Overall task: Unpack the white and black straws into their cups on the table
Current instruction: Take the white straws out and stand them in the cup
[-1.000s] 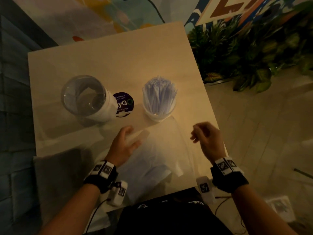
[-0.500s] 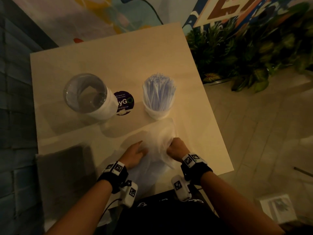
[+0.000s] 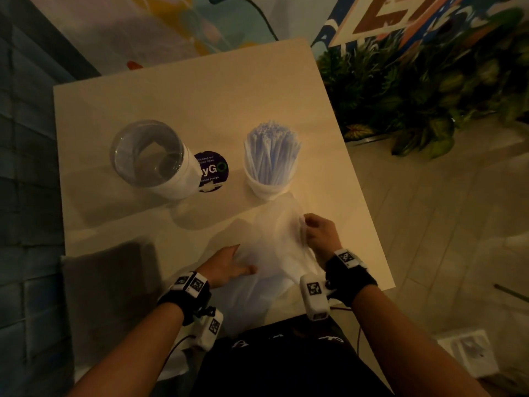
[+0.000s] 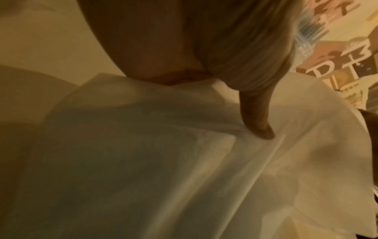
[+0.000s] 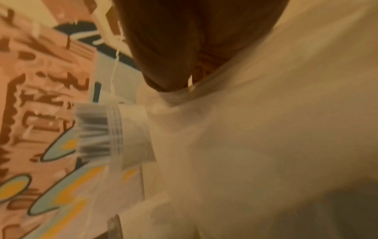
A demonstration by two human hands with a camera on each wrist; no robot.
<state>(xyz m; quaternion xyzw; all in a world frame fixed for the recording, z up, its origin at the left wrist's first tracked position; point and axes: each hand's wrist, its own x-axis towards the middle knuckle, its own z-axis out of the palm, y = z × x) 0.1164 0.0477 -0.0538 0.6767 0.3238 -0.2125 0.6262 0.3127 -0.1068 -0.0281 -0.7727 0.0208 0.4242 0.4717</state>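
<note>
A clear cup (image 3: 269,184) packed with white straws (image 3: 270,150) stands mid-table; the right wrist view shows this cup (image 5: 132,135) too. Left of it stands an empty clear cup (image 3: 147,156). An empty clear plastic bag (image 3: 274,253) lies crumpled at the table's near edge. My left hand (image 3: 232,263) rests flat on the bag's left part, and one finger (image 4: 259,129) presses into the bag (image 4: 184,169). My right hand (image 3: 315,233) pinches the bag's right edge and holds it lifted off the table. No black straws are visible.
A round purple sticker (image 3: 213,171) sits on the table (image 3: 200,96) between the cups. A dark grey flat shape (image 3: 114,282) covers the near left corner. Leafy plants (image 3: 415,90) stand beyond the right edge. A white box (image 3: 469,353) lies on the floor.
Both hands came together on the bag. Since then the right hand has pulled its edge up and to the right, while the left hand has flattened onto the bag.
</note>
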